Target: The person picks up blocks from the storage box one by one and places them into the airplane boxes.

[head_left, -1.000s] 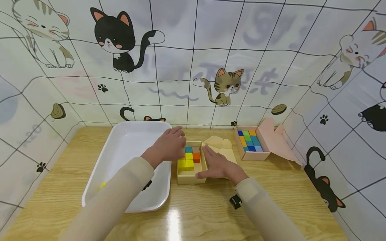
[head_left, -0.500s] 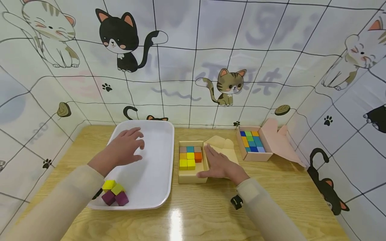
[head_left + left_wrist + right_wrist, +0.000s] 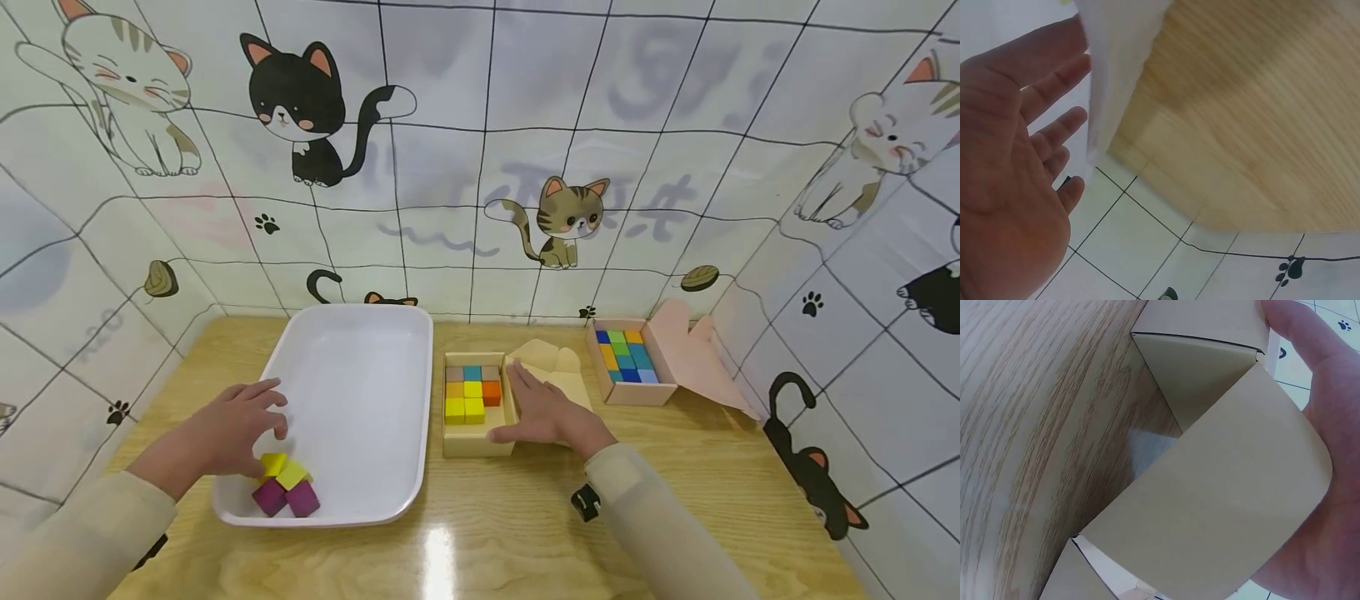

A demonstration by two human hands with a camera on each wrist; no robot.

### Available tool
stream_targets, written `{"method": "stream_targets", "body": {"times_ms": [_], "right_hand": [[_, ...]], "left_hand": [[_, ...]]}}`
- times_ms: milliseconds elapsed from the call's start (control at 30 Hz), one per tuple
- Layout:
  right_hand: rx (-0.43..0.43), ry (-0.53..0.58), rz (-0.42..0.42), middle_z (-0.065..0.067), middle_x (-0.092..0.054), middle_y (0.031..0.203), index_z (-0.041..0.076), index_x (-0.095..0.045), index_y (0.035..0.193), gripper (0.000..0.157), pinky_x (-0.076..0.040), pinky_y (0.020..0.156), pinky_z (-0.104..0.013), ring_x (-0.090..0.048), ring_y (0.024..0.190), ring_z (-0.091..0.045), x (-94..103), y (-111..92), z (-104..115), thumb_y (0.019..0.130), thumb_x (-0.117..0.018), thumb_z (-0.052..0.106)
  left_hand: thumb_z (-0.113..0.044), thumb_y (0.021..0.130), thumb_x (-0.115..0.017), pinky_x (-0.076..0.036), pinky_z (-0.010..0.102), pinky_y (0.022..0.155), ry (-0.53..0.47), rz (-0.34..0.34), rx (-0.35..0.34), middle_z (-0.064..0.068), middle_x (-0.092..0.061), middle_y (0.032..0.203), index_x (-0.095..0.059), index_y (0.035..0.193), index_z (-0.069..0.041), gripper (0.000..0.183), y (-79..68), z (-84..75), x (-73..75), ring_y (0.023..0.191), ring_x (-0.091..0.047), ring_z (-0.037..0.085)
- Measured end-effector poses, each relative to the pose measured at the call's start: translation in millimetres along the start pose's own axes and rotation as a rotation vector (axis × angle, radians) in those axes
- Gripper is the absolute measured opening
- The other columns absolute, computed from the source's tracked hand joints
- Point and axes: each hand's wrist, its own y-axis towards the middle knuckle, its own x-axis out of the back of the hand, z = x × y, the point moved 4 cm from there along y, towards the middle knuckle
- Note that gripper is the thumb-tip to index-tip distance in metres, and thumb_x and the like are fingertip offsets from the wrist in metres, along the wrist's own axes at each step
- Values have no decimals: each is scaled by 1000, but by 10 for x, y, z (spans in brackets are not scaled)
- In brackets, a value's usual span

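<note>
My left hand (image 3: 217,429) hovers over the left rim of the white tray (image 3: 352,400), fingers loosely bent and holding nothing. Its thumb overlaps a yellow cube (image 3: 273,463) in the head view. Beside that cube lie another yellow cube (image 3: 294,476) and two purple cubes, a left one (image 3: 271,497) and a right one (image 3: 303,500). My right hand (image 3: 551,414) rests with spread fingers along the right side of the cream box (image 3: 477,446), over its open lid (image 3: 551,358). Several coloured cubes (image 3: 472,390) fill the back of this box; its front part shows bare floor.
At the back right stands a pink box (image 3: 633,393) full of coloured blocks, its lid (image 3: 693,362) folded out to the right. A small black object (image 3: 586,502) shows by the right sleeve. The cat-printed wall covering (image 3: 450,167) closes off the wooden table's back.
My left hand has gone from above the cream box leftward across the tray, then down toward the cubes at its near left corner. The right hand stays on the cream box.
</note>
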Motion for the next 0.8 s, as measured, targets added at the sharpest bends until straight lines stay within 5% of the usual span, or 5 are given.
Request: {"method": "stream_targets", "body": {"times_ms": [367,800], "right_hand": [[-3,12,5,-12,5,165,7,0,157,117,-13,122,-57,-5,154,-31,-32,-1,4,80,-62,68],[-3,1,12,-13,5,165,6,1,156,115,-12,123,-56,-5,154,-31,-6,-12,6,81,-61,67]], "left_hand": [[-30,50,-93,-35,63,107,28,-27,-15,9,-64,117,-61,70,-30,37,-102,-36,-155,132,-41,45],[-33,56,-91,-34,62,108,19,-90,5,8,-65,115,-62,70,-31,32,-58,21,-110,132,-42,44]]}}
